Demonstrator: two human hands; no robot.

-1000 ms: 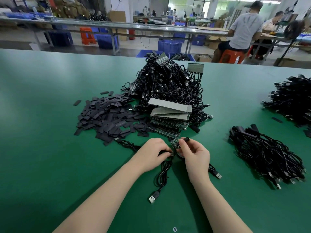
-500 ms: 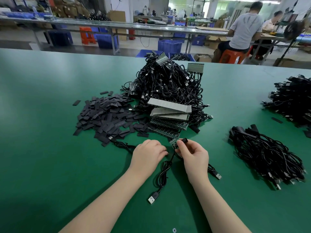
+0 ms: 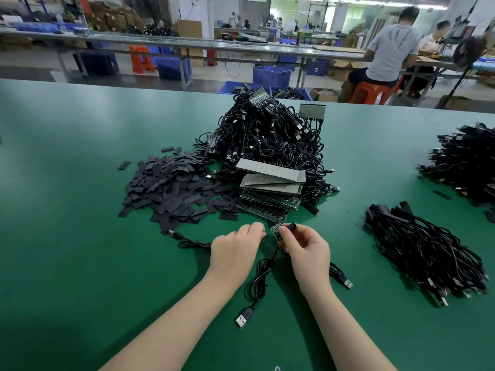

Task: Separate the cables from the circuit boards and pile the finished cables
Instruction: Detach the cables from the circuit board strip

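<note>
Right hand (image 3: 308, 249): fingers curled, pinching the black connector end of a cable (image 3: 263, 274) beside the near tip of a circuit board strip (image 3: 276, 228). Left hand (image 3: 235, 250): fingers curled under at the strip's near end; whether it grips anything cannot be told.

Cable: thin, black, glossy. Long axis runs from the hands toward the viewer, looped once on the worktop (image 3: 67, 236), ending in a silver USB plug (image 3: 244, 318) pointing near-left.

Board strip: narrow, green, long axis angled far-left to near-right. It is the lowest of a stack of boards (image 3: 270, 183) lying flat in front of a tangled heap of cables still on boards (image 3: 267, 135).

Left of the stack: loose scatter of flat, matte dark rectangular sleeves (image 3: 171, 188).

Right, well apart: pile of finished cables (image 3: 426, 250), lengths lying roughly parallel, plugs toward near-right. Another black cable heap (image 3: 466, 162) at the far right edge.

Blue plastic crates (image 3: 272, 76) on the floor beyond the worktop; contents unclear.
</note>
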